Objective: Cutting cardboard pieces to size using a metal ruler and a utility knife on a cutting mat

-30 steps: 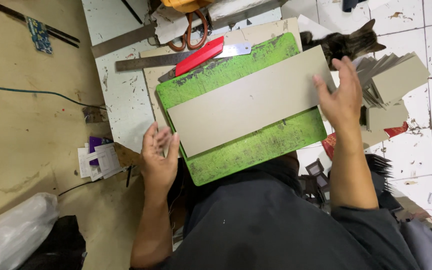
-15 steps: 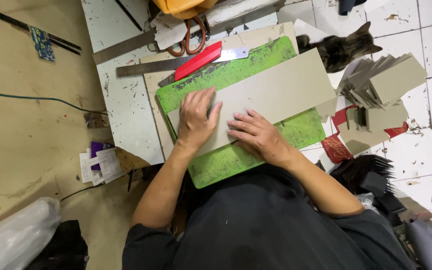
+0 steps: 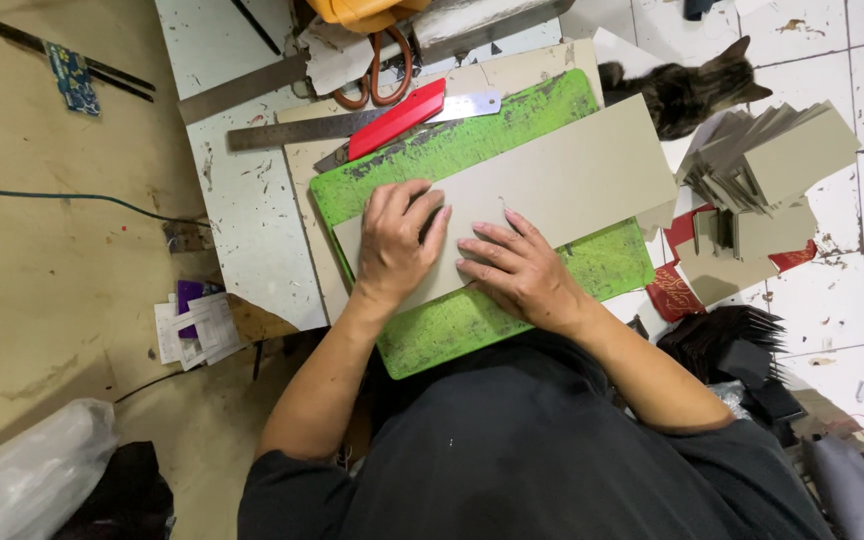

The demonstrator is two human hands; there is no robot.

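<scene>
A grey cardboard sheet (image 3: 572, 180) lies slanted on a green cutting mat (image 3: 472, 320). My left hand (image 3: 397, 240) rests flat on the sheet's left end, fingers spread. My right hand (image 3: 522, 275) lies flat next to it on the sheet's lower edge, fingers pointing left. Neither hand grips anything. A red utility knife (image 3: 397, 118) and a steel ruler (image 3: 297, 128) lie just beyond the mat's far edge.
A stack of cut grey cardboard pieces (image 3: 777, 160) sits on the tiled floor at right. A cat (image 3: 687, 88) lies beyond the sheet's far corner. Orange-handled scissors (image 3: 382, 75) are at top. Dark pieces (image 3: 732, 345) and paper scraps (image 3: 197, 325) lie nearby.
A second ago my hands held the sheet by its two ends. They came together onto its left half and now press it flat on the mat.
</scene>
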